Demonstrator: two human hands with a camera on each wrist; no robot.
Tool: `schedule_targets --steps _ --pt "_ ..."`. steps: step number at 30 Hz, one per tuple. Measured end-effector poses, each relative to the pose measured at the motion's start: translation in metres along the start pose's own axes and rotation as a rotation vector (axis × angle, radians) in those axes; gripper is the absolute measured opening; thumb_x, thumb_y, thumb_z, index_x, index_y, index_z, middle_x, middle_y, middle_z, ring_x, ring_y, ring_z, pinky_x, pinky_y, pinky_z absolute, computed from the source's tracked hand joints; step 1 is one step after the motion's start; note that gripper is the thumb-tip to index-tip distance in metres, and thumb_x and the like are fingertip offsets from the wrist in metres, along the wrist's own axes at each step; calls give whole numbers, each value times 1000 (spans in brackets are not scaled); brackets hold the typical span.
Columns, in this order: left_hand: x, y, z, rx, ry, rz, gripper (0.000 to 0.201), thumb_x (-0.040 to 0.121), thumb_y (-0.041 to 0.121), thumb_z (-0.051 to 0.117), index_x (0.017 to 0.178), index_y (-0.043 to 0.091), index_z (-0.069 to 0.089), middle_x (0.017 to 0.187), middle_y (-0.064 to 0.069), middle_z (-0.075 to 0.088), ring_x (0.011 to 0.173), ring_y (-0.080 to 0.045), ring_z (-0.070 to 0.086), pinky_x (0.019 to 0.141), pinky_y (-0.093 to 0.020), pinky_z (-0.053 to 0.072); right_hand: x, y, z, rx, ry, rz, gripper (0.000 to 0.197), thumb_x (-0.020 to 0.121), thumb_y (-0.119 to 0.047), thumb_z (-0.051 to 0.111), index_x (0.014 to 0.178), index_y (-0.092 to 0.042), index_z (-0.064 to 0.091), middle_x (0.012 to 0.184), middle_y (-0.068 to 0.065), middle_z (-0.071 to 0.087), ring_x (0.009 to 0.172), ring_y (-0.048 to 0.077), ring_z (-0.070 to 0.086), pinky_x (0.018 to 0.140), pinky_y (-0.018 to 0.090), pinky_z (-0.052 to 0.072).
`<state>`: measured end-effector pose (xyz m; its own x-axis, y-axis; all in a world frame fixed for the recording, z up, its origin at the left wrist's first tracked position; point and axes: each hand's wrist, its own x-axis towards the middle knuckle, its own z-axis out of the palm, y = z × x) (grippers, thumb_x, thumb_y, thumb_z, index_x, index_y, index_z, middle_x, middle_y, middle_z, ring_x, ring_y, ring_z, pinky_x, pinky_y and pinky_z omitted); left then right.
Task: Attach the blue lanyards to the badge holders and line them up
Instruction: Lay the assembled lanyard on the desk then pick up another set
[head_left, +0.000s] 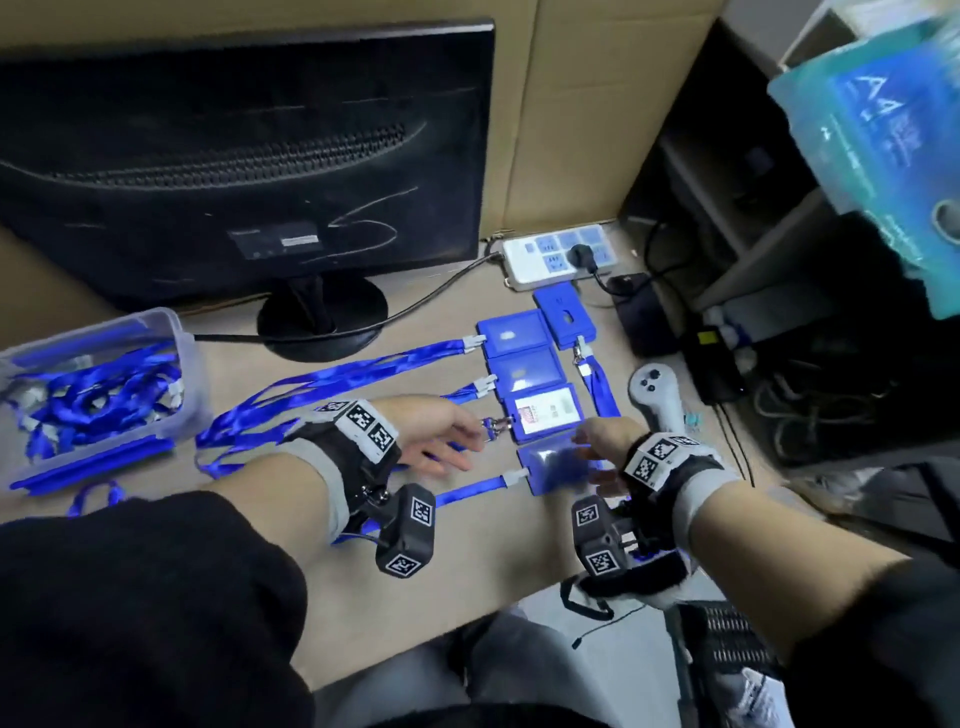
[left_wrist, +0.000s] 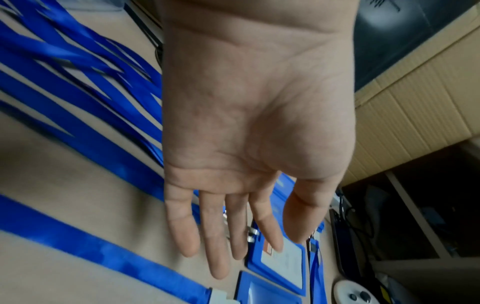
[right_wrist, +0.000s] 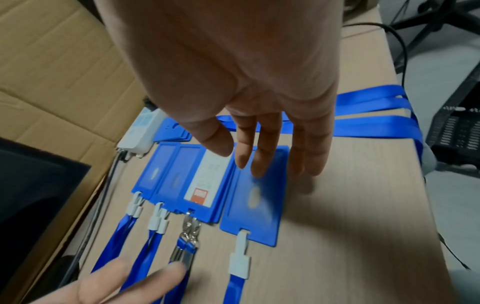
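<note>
Four holders in row on table, lanyards clipped; left hand, right hand flat-fingered, holding nothing

The nearest badge holder is smeared by motion, and the right hand covers its far-right end. The print on the carded holder is too small to read. The clear box at the surface's left edge is cut off by the picture's edge, its tangled lanyards too jumbled to count. In the left wrist view the left hand hides most of the holder row.
</note>
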<state>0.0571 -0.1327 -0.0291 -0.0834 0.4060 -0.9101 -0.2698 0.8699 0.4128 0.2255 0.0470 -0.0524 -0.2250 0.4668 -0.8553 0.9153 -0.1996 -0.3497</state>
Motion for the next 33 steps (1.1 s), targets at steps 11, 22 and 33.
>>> schedule_targets --steps 11,22,33 --pt "48 7 32 25 -125 -37 36 93 22 52 126 25 66 137 3 60 117 -13 63 90 -34 47 46 36 9 387 -109 144 9 75 -6 52 78 -6 60 67 14 62 72 33 60 87 52 51" --pt "47 50 5 -143 170 127 25 96 42 58 80 22 59 90 2 64 72 -13 60 75 -29 47 66 -47 -39 96 151 -194 14 86 -20 61 74 -23 55 94 7 66 84 25 66 82 41 61" --pt "88 69 -5 -330 182 147 27 94 38 61 74 21 58 76 3 63 59 -11 53 54 -24 33 122 -109 -20 -494 536 -531 48 89 -20 63 133 -7 51 133 18 52 125 38 48 106 42 36"
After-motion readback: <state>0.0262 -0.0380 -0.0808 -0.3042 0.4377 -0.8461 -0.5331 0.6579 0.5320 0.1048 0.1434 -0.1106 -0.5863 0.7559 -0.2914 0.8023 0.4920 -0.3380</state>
